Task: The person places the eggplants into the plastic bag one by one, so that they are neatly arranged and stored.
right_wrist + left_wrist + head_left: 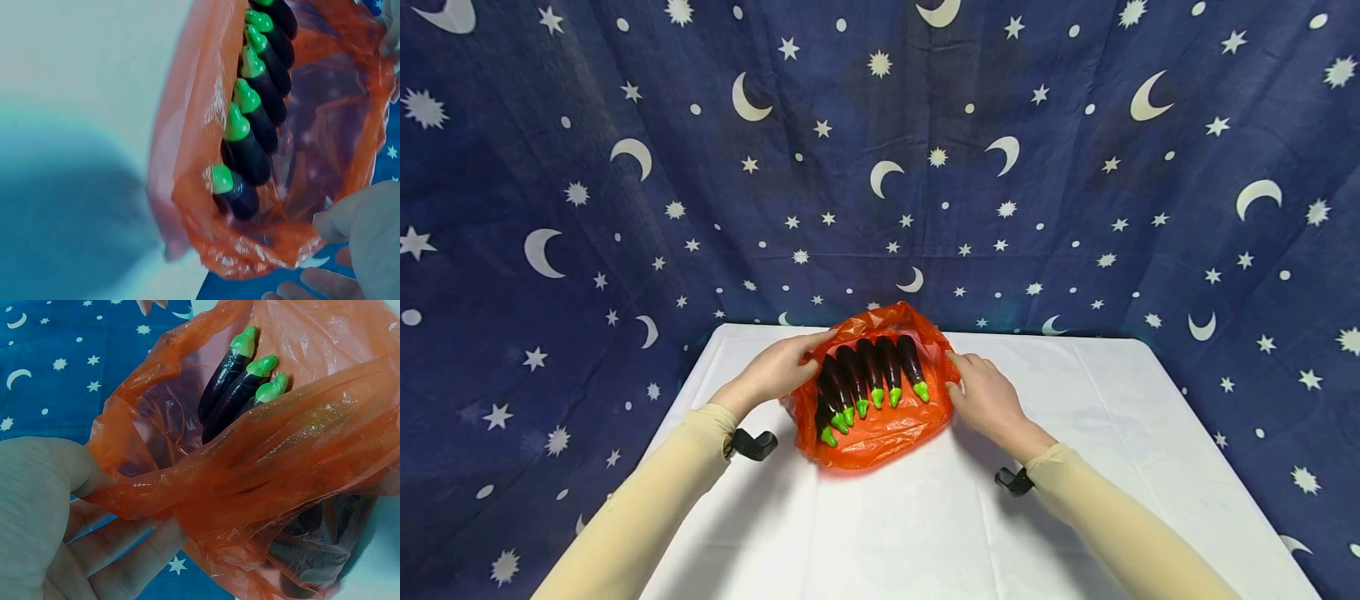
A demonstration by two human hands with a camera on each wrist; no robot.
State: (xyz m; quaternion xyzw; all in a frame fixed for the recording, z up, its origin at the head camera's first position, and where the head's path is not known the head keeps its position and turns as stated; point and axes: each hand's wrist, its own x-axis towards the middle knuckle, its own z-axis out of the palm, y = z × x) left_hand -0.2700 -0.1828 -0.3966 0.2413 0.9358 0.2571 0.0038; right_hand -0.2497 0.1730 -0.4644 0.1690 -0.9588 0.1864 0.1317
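An orange-red plastic bag [891, 429] lies on the table with its mouth spread wide. Inside it, several glossy dark purple eggplants [912, 362] with bright green stem ends lie side by side, stems towards me. My left hand [778, 367] pinches the bag's left rim; in the left wrist view its thumb is on the inner side and the fingers outside. On the opposite rim, my right hand [988, 400] holds the plastic between thumb and fingers. In the right wrist view, that thumb [337, 222] presses the crumpled edge.
A white cloth covers the table [910, 533]. Behind and around it hangs a dark blue curtain [955, 200] with moons and stars. Each wrist wears a black strap mount, such as the left one [754, 444].
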